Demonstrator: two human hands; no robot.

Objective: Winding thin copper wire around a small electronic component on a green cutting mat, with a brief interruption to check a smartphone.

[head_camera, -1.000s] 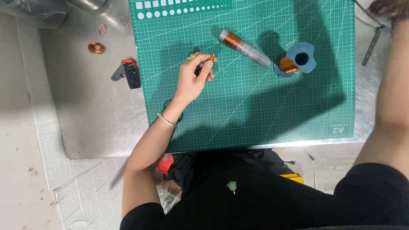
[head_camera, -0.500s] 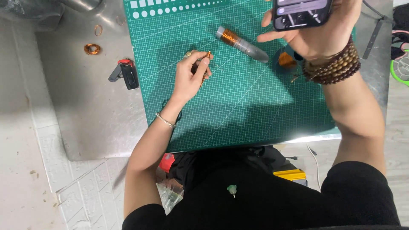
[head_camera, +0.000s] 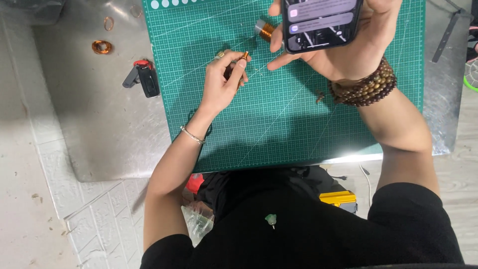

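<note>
Pinching a small copper-coloured coil (head_camera: 243, 59) between thumb and fingertips, the left hand (head_camera: 222, 84) rests over the green cutting mat (head_camera: 279, 124), its grip clenched on that coil near the mat's upper middle. A thin bracelet (head_camera: 191, 135) circles the left wrist. The right hand (head_camera: 348, 47) is raised above the mat's upper right part, its grip wrapped around a dark phone (head_camera: 321, 22) with a lit screen, fingers along the phone's far side and thumb curled near its lower left edge. Brown bead bracelets (head_camera: 366, 88) wind round the right wrist. Just beside the phone's left edge, partly hidden by it, a spool of copper wire (head_camera: 264, 28) lies on the mat. The mat sits on a grey metal bench (head_camera: 99, 124). On the bare metal to the left of the mat lie a black-and-red tool (head_camera: 144, 77) and, further up, a small ring of copper wire (head_camera: 101, 47), well apart from both hands.
</note>
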